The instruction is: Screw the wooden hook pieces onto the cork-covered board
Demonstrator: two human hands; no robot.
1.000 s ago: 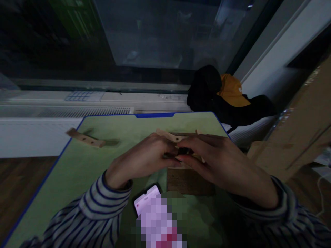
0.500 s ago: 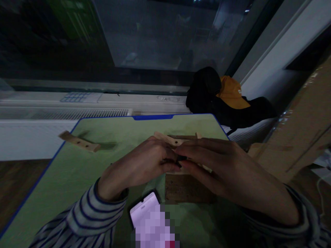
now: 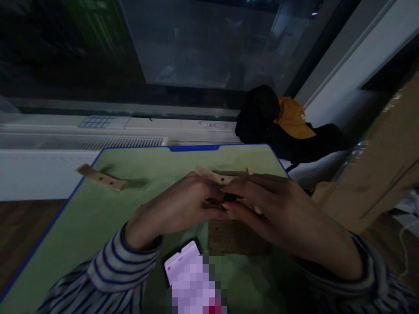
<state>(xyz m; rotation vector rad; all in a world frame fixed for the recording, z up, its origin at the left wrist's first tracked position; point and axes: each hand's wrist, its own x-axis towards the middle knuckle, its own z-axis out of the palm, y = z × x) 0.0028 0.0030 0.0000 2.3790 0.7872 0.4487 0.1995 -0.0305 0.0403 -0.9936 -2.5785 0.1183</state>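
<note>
Both hands meet above a brown wooden block on the green, blue-edged worktop. The right hand pinches a small dark piece between thumb and finger; the left hand is curled right beside it, its grip too dim to read. Just beyond them shows a pale wooden strip with a hole. A curved, two-holed strip lies at the worktop's left edge, and a phone, partly pixelated, lies nearer the wearer. A mustard cap rests among black items by the window.
</note>
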